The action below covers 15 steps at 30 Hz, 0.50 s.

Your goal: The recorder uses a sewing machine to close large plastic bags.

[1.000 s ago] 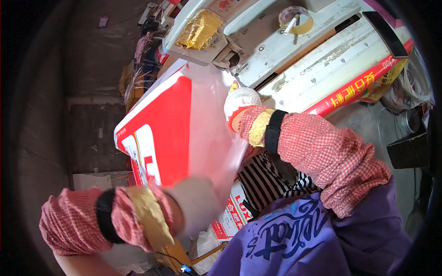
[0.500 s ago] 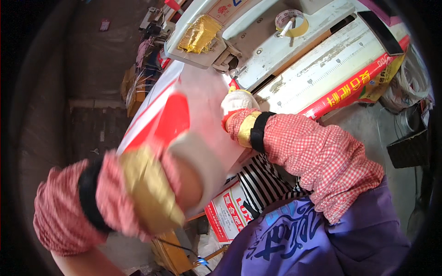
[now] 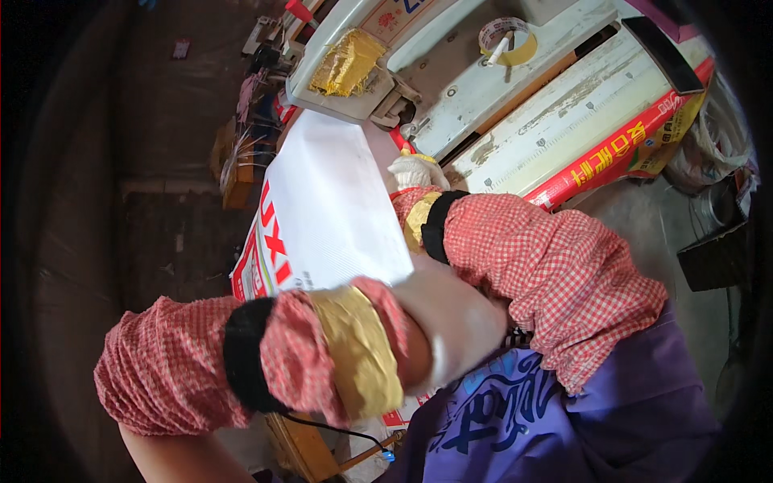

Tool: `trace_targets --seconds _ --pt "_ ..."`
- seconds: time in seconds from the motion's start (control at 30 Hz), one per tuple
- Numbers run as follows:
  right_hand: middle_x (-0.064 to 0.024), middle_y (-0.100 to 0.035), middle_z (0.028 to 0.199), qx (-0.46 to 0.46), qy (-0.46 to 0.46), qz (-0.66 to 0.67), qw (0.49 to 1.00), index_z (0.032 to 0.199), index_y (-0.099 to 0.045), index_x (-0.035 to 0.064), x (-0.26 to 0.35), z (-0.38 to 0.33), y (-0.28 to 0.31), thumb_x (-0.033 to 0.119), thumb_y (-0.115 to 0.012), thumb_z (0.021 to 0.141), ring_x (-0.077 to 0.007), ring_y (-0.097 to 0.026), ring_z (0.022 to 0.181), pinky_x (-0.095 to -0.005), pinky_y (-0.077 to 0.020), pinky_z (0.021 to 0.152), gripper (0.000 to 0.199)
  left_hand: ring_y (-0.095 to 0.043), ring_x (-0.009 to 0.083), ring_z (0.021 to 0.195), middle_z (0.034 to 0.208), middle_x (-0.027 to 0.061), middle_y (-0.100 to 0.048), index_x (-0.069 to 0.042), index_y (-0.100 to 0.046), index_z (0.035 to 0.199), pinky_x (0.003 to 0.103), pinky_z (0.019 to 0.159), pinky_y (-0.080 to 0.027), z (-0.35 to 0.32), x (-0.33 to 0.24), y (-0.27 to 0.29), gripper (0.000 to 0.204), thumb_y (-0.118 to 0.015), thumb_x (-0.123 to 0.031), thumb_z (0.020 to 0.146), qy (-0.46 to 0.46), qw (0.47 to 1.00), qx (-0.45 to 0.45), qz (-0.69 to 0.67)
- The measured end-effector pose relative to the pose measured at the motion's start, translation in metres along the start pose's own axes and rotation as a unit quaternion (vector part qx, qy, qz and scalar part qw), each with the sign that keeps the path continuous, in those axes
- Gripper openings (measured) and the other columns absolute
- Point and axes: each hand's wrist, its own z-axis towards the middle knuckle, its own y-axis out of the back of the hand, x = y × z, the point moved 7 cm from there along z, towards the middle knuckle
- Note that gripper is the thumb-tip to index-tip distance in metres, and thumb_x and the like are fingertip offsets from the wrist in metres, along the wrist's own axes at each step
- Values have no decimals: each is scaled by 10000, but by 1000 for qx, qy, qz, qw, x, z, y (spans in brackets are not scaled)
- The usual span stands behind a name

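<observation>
A large white woven sack with red printing lies across the work surface, its far end under the head of a sewing machine. My right hand, in a white glove and red checked sleeve, rests on the sack's right edge close to the machine's foot. My left hand, also gloved, is curled at the sack's near edge close to my body; whether it grips the sack is hidden by the wrist. Yellow tape wraps both wrists.
A roll of yellow tape sits on the pale machine table. A red printed sack edge runs along the table's side. Dark clutter and a wooden stand lie at the left; a dark box at the right.
The sack turned from its red face to its white face and now lies flatter. My left forearm swung across, down toward my body. My right hand stayed by the machine.
</observation>
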Motion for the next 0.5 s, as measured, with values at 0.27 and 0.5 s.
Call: trace_targets --seconds 0.27,0.5 --pt "-53 -641 814 26 1 -4 1000 995 -626 56 -17 -6 -6 210 -513 799 -199 -609 696 -330 -488 633 274 -546 313 545 623 120 -565 -159 -617 942 360 532 -466 -37 47 41 251 -627 -258 712 0 996 -83 31" --pt "-90 -647 794 26 -16 -43 999 935 -634 51 -30 -19 -21 256 -401 884 -236 -627 737 -377 -495 597 314 -551 227 593 588 36 -555 -128 -640 646 335 537 -449 -68 112 -19 44 -625 -158 617 -75 971 -196 113"
